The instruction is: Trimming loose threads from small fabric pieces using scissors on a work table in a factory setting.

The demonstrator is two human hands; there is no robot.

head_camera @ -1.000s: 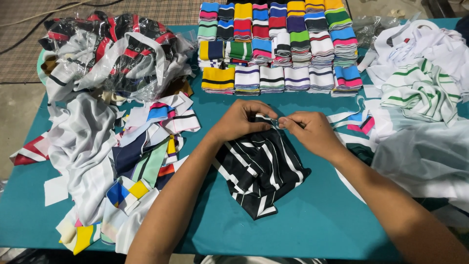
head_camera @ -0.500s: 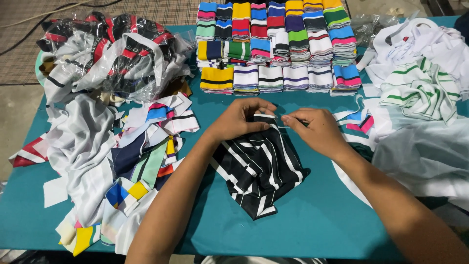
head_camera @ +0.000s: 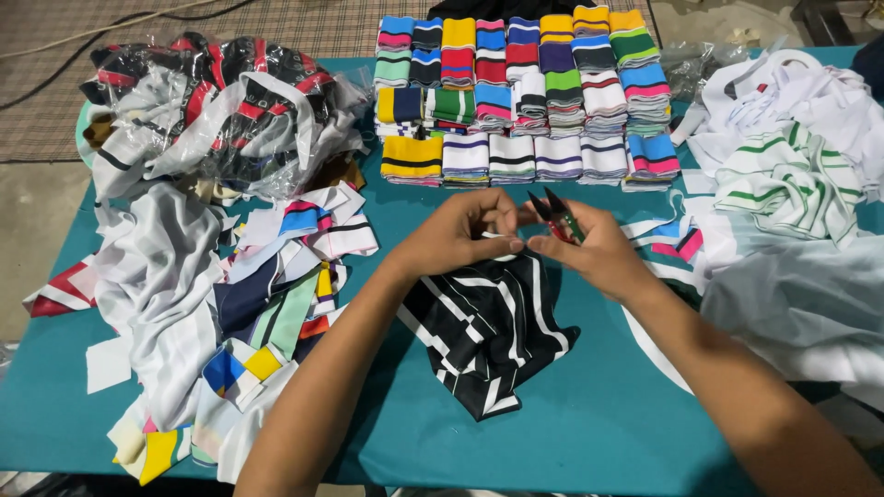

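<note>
i am pinching the top edge of the black-and-white striped knit piece between the thumb and fingers of my left hand, closed firmly on the cloth, while the rest of the piece is lying in a loose heap on the teal table just below my wrists. my right hand is closing around a small pair of thread snips, blades pointing up and slightly apart, right beside my left fingertips. to do this well, i am thinking the edge should be kept taut and the blade tips kept on the stray thread only, clear of the knit and of my thumb. for containers, the clear plastic bags at the far left are holding bundles of red, black and white trims, packed loosely and spilling open. the folded striped stacks are sitting bare on the table in neat rows beyond my hands, and the loose coloured strips and white garments are lying unbagged on either side.
</note>
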